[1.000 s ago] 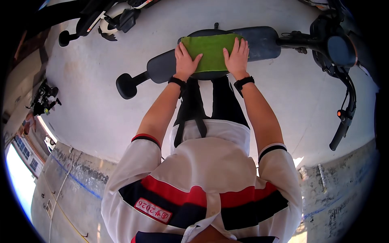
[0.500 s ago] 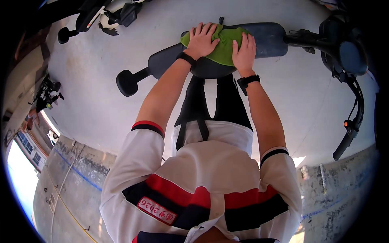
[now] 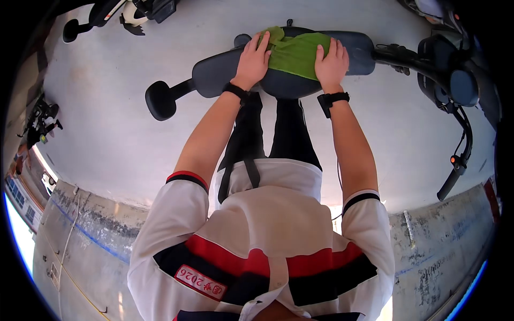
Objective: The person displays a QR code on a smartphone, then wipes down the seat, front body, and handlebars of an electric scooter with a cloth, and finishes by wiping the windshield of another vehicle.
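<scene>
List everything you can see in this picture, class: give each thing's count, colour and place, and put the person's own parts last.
soft green cloth: one, green, partly bunched, on the seat under both hands
long dark grey padded scooter seat: one, dark grey, top centre
black scooter handlebar: one, black, right edge
pale concrete floor: one, light grey, all around the scooter
black wristbands: two, black, one on each wrist
left hand: one, flat on the cloth's left edge
right hand: one, flat on the cloth's right edge

One head-worn fisheye camera looks steeply down over the person's own chest, close to both arms, onto the scooter seat (image 3: 300, 64) below.
</scene>
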